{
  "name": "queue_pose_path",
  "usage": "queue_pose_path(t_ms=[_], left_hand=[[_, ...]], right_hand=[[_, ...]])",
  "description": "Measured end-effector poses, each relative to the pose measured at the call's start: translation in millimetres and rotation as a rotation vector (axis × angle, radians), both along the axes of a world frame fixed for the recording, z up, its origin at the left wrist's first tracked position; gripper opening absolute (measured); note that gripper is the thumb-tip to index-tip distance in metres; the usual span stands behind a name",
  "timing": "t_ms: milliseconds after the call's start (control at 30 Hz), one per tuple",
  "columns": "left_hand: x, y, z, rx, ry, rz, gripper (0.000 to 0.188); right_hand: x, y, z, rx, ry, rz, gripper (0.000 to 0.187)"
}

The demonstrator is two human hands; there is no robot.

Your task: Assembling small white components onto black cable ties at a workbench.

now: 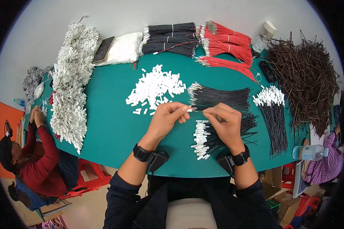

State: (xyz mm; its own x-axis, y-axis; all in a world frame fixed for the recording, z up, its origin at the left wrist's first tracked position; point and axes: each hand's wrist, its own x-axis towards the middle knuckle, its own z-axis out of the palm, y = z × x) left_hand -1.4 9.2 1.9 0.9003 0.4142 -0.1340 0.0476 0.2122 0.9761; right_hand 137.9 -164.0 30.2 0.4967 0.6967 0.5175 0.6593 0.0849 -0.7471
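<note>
My left hand [168, 116] pinches a small white plastic connector [189, 110] at its fingertips. My right hand [225, 121] holds a thin black wire, its tip meeting the connector between the two hands. Both hands hover above the green table [111, 126]. Just beyond them lies a bundle of loose black wires [221, 97] and a heap of white connectors [156, 87]. Under my right hand lies a pile of black wires fitted with white connectors [203, 139].
A long mound of white-ended wires [70, 80] runs down the left. Bundles of black wires [170, 38] and red wires [227, 45] lie at the back, with a phone [103, 49] on a white bag. A brown wire heap [305, 76] fills the right. Another person [30, 160] sits at left.
</note>
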Motion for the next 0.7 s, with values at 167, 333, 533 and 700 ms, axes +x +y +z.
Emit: queue_pose_path(t_ms=[167, 333, 533, 700], left_hand=[[-0.4, -0.2, -0.5, -0.026, 0.0, -0.003, 0.024], [-0.5, -1.2, -0.2, -0.022, 0.001, -0.016, 0.023], [-0.8, -1.4, 1.2, -0.04, 0.014, -0.017, 0.022], [-0.7, -1.6, 4.0, -0.067, 0.004, -0.032, 0.021]], right_hand=[[-0.1, 0.4, -0.6, -0.007, -0.004, 0.007, 0.015], [-0.3, 0.5, -0.8, -0.018, -0.014, 0.013, 0.015], [0.8, 1.8, -4.4, -0.007, -0.058, 0.016, 0.014], [-0.3, 1.5, -3.2, -0.01, -0.059, 0.016, 0.014]])
